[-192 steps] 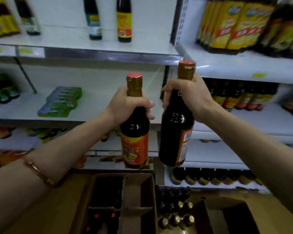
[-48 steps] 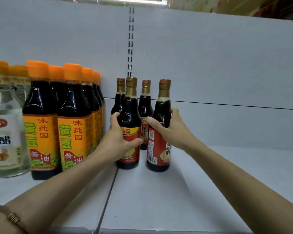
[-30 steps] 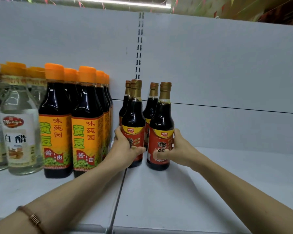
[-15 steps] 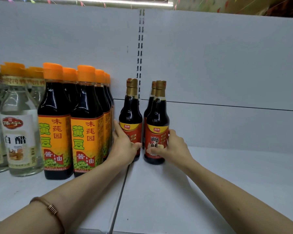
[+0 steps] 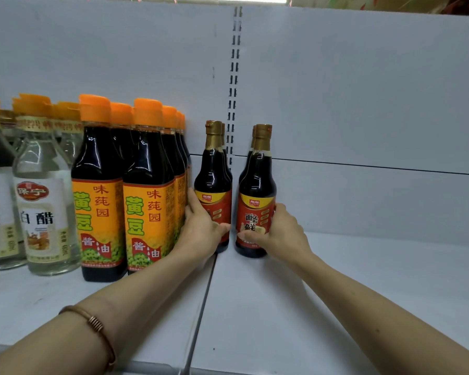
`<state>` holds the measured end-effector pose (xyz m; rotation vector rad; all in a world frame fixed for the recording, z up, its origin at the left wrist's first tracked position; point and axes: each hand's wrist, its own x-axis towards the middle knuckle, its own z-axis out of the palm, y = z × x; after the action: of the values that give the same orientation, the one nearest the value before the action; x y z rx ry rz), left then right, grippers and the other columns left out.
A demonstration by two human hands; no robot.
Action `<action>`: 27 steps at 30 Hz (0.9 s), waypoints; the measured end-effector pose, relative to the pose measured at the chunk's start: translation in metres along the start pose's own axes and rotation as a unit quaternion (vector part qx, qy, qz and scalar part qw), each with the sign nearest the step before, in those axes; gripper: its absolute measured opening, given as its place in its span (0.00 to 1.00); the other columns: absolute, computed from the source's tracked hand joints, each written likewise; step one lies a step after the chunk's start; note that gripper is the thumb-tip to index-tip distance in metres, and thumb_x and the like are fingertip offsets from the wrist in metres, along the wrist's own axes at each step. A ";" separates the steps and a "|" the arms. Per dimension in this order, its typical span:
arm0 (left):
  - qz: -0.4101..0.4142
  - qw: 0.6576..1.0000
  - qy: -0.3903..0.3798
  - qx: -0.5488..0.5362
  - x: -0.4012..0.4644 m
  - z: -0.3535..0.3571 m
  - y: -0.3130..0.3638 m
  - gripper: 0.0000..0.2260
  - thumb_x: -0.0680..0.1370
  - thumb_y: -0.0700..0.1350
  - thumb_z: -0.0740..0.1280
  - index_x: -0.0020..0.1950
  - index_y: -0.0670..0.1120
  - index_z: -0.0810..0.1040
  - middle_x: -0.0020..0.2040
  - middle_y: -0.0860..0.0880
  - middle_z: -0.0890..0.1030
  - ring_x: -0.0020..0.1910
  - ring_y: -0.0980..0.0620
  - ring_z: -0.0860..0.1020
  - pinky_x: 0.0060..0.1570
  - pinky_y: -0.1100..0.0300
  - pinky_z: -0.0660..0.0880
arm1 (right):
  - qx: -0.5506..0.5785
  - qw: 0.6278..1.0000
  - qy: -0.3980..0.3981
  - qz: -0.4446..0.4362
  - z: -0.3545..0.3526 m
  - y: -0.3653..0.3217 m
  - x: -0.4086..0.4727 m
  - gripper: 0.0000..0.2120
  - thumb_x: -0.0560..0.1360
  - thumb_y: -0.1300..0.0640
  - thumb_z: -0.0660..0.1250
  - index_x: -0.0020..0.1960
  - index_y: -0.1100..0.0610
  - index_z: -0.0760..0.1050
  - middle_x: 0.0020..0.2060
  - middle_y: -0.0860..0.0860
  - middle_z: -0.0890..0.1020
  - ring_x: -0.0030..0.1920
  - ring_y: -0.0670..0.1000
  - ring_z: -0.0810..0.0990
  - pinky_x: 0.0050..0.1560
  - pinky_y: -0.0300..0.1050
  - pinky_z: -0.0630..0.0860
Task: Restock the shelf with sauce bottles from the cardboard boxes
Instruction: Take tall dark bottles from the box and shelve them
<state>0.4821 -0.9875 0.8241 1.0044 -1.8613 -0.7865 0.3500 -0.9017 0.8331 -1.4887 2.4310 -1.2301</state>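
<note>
Two gold-capped sauce bottles at the back of the white shelf (image 5: 282, 307), upright, each with a twin directly behind it. Left sauce bottle (image 5: 214, 171) just right of the orange-capped soy row, right sauce bottle (image 5: 257, 185) a small gap further right, both standing on the shelf board near the back panel.

Left hand (image 5: 201, 231) wrapped round the lower label of the left sauce bottle, fingers curled behind it, thumb across the front. Right hand (image 5: 280, 234) round the lower right side of the right sauce bottle, thumb lying over the label front, fingers curled round the far side.

Step in hand, by the look of it: seating the pair and squaring them into two neat files. To do it well:

- Keep the grip low, as now; pushing from the base slides a tall glass bottle instead of tipping it.
- Ease each one back until it touches the bottle behind, no harder, or the rear bottle knocks the back panel.
- Turn labels to face the near edge before letting go; the left one is largely hidden by the hand, so whether it faces front cannot be told.
- Close the gap between the files evenly, and mind the orange-capped soy bottles (image 5: 149, 185) touching or nearly touching the left knuckles.
- Release by opening outward, not lifting.

Further left, clear vinegar bottles (image 5: 42, 207). Bracelet (image 5: 92, 324) on the left wrist. Cardboard boxes not in view.
</note>
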 end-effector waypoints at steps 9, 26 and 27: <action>0.022 1.000 -0.003 -0.005 0.002 0.003 -0.002 0.47 0.74 0.45 0.73 0.78 0.50 0.40 0.76 0.46 0.57 0.73 0.45 0.64 0.69 0.50 0.65 | 0.006 1.000 0.012 -0.011 0.004 0.003 -0.002 0.37 0.66 0.41 0.77 0.67 0.52 0.65 0.60 0.48 0.77 0.57 0.53 0.79 0.57 0.54 0.77; 0.036 0.998 -0.020 0.040 0.002 0.007 -0.005 0.46 0.75 0.48 0.71 0.78 0.48 0.38 0.76 0.45 0.58 0.73 0.44 0.64 0.68 0.47 0.66 | 0.036 0.999 -0.022 0.005 -0.001 -0.001 -0.002 0.36 0.67 0.47 0.78 0.69 0.54 0.65 0.61 0.51 0.79 0.58 0.54 0.79 0.60 0.53 0.76; 0.033 0.998 -0.021 0.044 0.002 0.007 -0.004 0.46 0.75 0.48 0.71 0.78 0.48 0.37 0.76 0.45 0.57 0.73 0.44 0.63 0.69 0.46 0.65 | 0.035 0.999 -0.024 0.008 -0.002 -0.002 -0.002 0.36 0.67 0.47 0.78 0.69 0.54 0.65 0.61 0.51 0.79 0.59 0.54 0.79 0.60 0.53 0.76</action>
<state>0.4765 -0.9908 0.8186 0.9816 -1.9705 -0.6972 0.3519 -0.8996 0.8348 -1.4590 2.3403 -1.2476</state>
